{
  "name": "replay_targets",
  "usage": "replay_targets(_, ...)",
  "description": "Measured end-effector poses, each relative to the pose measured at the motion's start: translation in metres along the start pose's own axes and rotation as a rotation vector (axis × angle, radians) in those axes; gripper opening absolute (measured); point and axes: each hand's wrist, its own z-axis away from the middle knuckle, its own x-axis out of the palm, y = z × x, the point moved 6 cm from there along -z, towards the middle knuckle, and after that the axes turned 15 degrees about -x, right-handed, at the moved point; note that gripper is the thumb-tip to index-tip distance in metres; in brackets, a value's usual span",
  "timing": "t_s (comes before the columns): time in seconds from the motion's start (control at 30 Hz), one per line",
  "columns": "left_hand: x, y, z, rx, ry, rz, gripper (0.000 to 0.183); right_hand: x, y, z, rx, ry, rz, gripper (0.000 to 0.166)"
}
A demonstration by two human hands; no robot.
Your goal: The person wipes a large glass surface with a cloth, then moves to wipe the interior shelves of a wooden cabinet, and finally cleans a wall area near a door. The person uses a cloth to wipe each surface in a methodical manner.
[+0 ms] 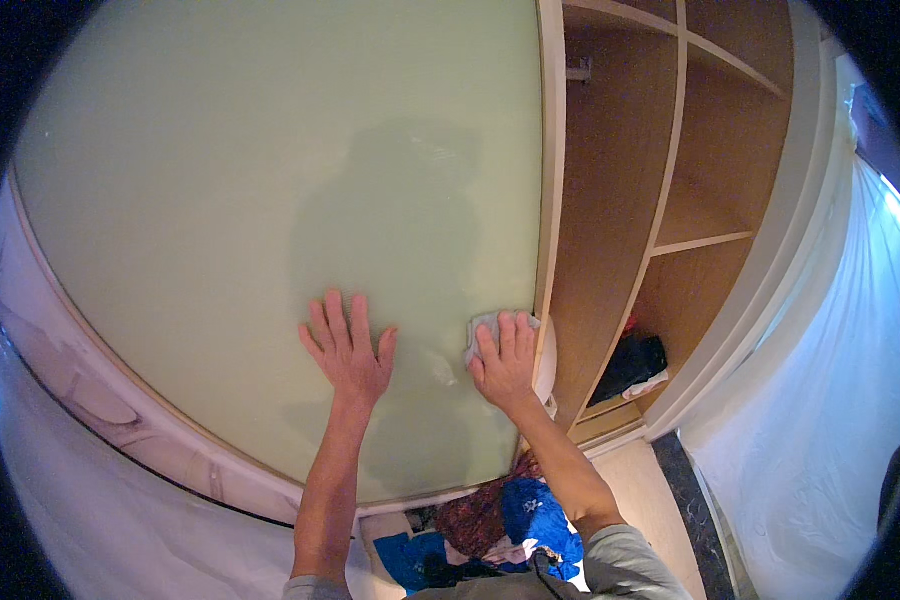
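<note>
A large pale green wardrobe door panel fills the space before me, and a shadow falls across it. Flat against this panel, with fingers spread, lies my left hand; it holds nothing. My right hand presses a folded grey cloth onto the panel near its right edge. Part of the cloth is hidden under the fingers and palm. A light wooden frame strip runs down that edge, just beside the right hand. A whitish smudge shows on the panel between my hands.
At right, an open wooden wardrobe section has shelves, with dark folded clothing low inside. Clothes, including a blue garment, lie on the floor below me. Translucent plastic sheeting hangs far right; a whitish sheet covers something lower left.
</note>
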Motion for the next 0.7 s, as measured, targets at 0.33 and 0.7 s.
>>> replay_targets(0.33,0.026,-0.004,0.059,-0.069,0.107,0.028,0.070,-0.001,-0.010,-0.034,-0.022,0.051,0.029,0.056)
replay_targets(0.7,0.025,0.000,0.061,-0.076,0.117,0.087,0.063,-0.032,-0.003,-0.130,-0.062,0.180,0.103,0.060)
